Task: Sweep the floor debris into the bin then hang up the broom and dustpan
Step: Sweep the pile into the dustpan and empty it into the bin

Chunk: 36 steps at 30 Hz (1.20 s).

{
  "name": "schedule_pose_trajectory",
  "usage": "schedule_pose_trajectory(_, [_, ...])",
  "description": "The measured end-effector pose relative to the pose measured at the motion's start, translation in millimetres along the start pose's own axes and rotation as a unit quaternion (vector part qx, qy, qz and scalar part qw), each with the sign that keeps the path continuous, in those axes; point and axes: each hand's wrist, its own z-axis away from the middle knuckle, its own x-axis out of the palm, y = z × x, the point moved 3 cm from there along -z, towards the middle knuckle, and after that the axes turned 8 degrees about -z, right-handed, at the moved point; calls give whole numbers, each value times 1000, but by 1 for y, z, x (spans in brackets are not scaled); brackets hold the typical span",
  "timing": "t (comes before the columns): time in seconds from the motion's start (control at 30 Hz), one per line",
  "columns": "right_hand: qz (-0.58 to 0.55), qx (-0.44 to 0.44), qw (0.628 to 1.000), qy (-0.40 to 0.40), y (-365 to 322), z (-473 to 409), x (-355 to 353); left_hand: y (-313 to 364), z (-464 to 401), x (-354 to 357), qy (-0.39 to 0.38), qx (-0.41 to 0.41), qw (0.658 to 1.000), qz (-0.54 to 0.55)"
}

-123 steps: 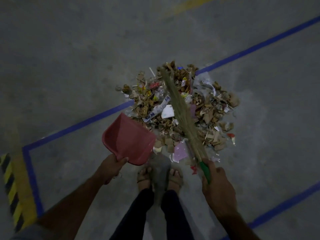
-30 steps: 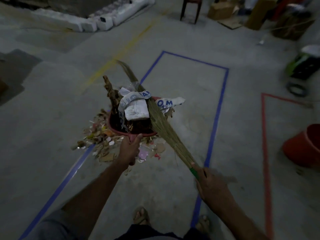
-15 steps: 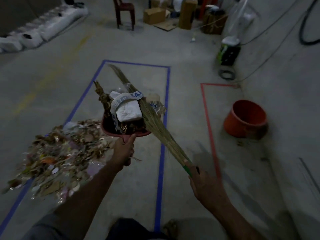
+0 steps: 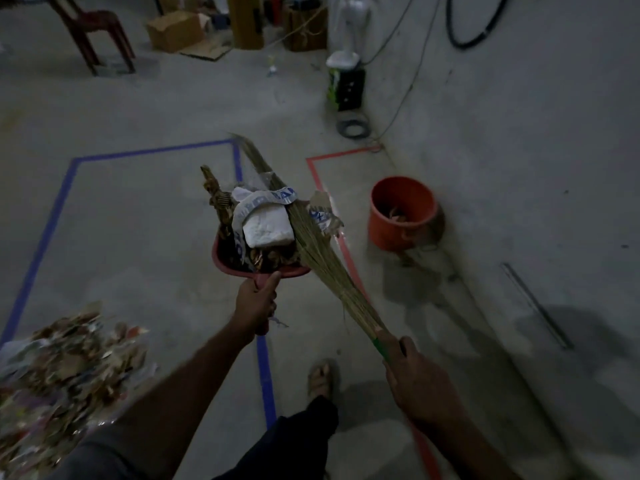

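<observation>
The task stands partway through, by the look of it: the left hand [image 4: 255,301] grips the handle of the red dustpan [image 4: 263,268] and holds it up off the floor, heaped with a load of debris [image 4: 266,223] that includes white wrappers, brown leaves and a twiggy stalk. The right hand [image 4: 420,384] has its fingers [image 4: 408,346] clenched round the green neck of the broom [image 4: 322,261], whose bristles lie across the top of the load, apparently pinning it in place. The orange bin [image 4: 401,214] stands ahead and to the right against the wall, beyond the red floor tape [image 4: 346,251], with a little brown litter already visible inside; the pan is near it but not yet over it, so this load has yet to be tipped. A large pile of debris [image 4: 65,368] remains on the floor at the lower left, so I judge several more scoops are needed. Hanging up broom and dustpan is not yet begun, and no hook is visible
</observation>
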Motion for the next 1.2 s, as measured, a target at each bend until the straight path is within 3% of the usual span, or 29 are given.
schedule_pose_trajectory(0.13, [-8, 32, 999, 17, 52, -43, -16, 25, -63, 69, -40, -4, 999, 2])
schedule_pose_trajectory(0.37, [-73, 146, 986, -27, 146, -115, -38, 82, -154, 170, -107, 23, 994, -23])
schedule_pose_trajectory(0.63, [-78, 162, 983, -19, 238, -197, -56, 121, -246, 276, -140, 2, 990, -24])
schedule_pose_trajectory(0.93, [-113, 151, 980, -68, 393, -306, -47, 127, -353, 422, -101, -61, 992, -49])
schedule_pose_trajectory(1.07, [-121, 138, 980, -81, 466, -357, -30, 113, -405, 493, -60, -103, 992, -39])
schedule_pose_trajectory(1.2, [-104, 131, 980, -106, 526, -403, -2, 83, -458, 548, -66, -131, 988, -56])
